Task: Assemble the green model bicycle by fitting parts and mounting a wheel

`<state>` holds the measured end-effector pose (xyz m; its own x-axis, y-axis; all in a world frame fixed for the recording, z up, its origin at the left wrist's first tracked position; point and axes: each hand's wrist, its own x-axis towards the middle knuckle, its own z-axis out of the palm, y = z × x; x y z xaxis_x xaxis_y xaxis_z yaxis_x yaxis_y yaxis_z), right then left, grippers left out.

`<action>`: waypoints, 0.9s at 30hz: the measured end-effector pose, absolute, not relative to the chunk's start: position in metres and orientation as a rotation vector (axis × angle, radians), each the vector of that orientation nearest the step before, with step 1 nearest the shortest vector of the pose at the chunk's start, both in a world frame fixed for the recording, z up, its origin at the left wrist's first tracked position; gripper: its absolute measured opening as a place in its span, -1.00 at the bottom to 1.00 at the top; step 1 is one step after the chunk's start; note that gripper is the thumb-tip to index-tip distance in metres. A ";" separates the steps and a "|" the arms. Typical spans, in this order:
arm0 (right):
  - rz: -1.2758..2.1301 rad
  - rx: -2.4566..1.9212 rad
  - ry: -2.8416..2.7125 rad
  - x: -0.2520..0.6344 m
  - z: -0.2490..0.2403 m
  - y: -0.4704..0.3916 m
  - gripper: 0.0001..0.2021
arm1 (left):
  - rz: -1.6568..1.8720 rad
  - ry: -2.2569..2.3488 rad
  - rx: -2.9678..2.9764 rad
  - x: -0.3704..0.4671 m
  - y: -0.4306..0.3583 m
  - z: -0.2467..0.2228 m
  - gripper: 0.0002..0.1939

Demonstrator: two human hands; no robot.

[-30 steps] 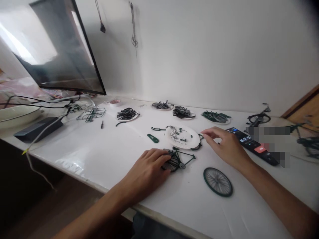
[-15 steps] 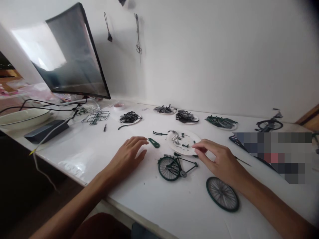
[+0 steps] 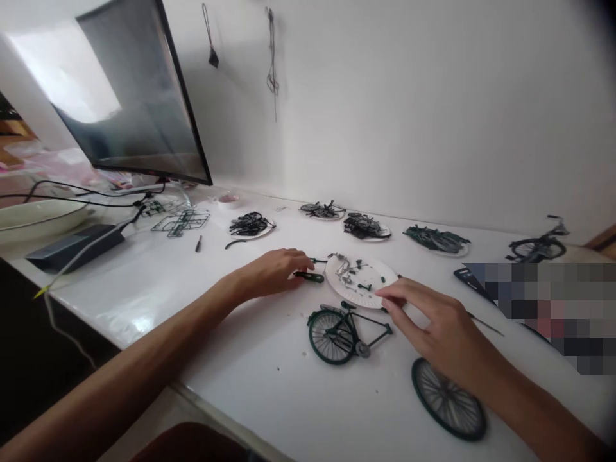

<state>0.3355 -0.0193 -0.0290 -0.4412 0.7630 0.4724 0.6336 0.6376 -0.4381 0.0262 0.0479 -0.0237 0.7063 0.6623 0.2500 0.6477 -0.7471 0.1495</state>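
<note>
My left hand point(image 3: 276, 268) has its fingers closed round the narrow end of a green chain guard point(image 3: 314, 278), left of a white paper plate point(image 3: 360, 299). Small grey and green parts lie on that plate. At its right rim, my right hand point(image 3: 428, 314) has thumb and forefinger in a pinch; anything between the tips is too small to make out. Below the plate lies a toy bicycle frame point(image 3: 368, 324) with a rear wheel point(image 3: 333, 337), saddle and crank fitted. A loose spoked wheel point(image 3: 450, 401) lies partly under my right wrist. A dark fork point(image 3: 318, 260) sits behind my left fingertips.
Plates of dark parts point(image 3: 253, 224), black parts point(image 3: 366, 226) and green parts point(image 3: 436, 239) stand along the wall. An upright toy bicycle point(image 3: 539, 244) is at far right, beside a blurred-out screen. A monitor point(image 3: 135, 96), green sprues point(image 3: 183, 222) and a screwdriver point(image 3: 199, 244) are left.
My left hand has moved right and taken hold of the chain guard, which has turned slightly. My right hand stays in its pinch by the plate. The view has shifted a little.
</note>
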 end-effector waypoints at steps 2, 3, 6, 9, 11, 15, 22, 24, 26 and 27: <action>0.217 -1.068 -2.219 0.332 -0.029 -0.022 -0.90 | 0.543 1.090 2.748 0.021 0.046 -0.026 -0.68; 0.199 -1.054 -2.225 0.329 -0.029 -0.024 -0.89 | 0.607 1.075 2.682 0.019 0.043 -0.026 -0.68; 0.150 -1.011 -2.227 0.320 -0.029 -0.031 -0.79 | 0.756 0.968 2.561 0.021 0.030 -0.022 -0.74; 0.110 -0.989 -2.267 0.309 -0.027 -0.040 -0.62 | 0.816 0.753 2.525 0.037 0.012 -0.015 -0.76; 0.088 -0.966 -2.294 0.304 -0.025 -0.046 -0.57 | 0.793 0.633 2.500 0.048 0.001 -0.012 -0.75; 0.113 -0.975 -2.311 0.299 -0.023 -0.051 -0.72 | 0.763 0.518 2.485 0.060 -0.011 -0.011 -0.78; 0.353 -1.053 -2.334 0.304 -0.032 -0.051 -0.79 | 0.734 0.503 2.305 0.063 -0.014 -0.014 -0.90; 0.328 -1.048 -2.319 0.305 -0.032 -0.052 -0.76 | 0.785 0.482 2.274 0.064 -0.015 -0.013 -0.92; 0.315 -1.050 -2.301 0.305 -0.031 -0.053 -0.76 | 0.806 0.487 2.266 0.063 -0.015 -0.012 -0.93; 0.315 -1.057 -2.296 0.305 -0.031 -0.053 -0.76 | 0.786 0.499 2.282 0.062 -0.015 -0.012 -0.94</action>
<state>0.3050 -0.0530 -0.0307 -0.5136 0.7531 0.4112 0.6145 0.6573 -0.4363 0.0619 -0.0151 -0.0118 0.7461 0.5334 0.3986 0.1341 -0.7067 0.6947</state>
